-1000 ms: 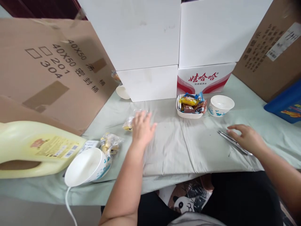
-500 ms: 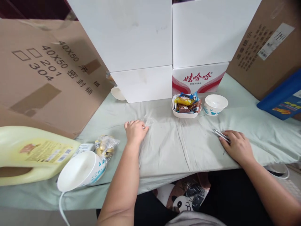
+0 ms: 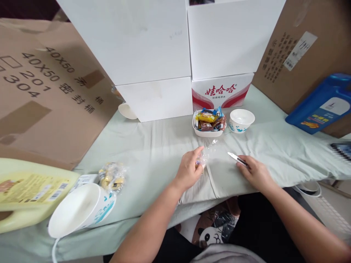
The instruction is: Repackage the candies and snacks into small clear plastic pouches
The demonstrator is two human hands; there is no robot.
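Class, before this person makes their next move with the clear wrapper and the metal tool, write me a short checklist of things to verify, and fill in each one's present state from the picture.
1. Left hand has a grip on the clear plastic wrapper: ok, pinched at the fingertips.
2. Right hand has the metal tweezers: ok, fingers lie on them, tips pointing left toward the wrapper.
3. Tweezers lifted clear of the green cloth: cannot tell.
4. What the wrapper holds: cannot tell, only a small coloured bit shows.
5. Snack tray and small paper bowl upright and apart from both hands: ok.
6. Large paper bowl upright: not ok, tipped on its side near the table's edge.
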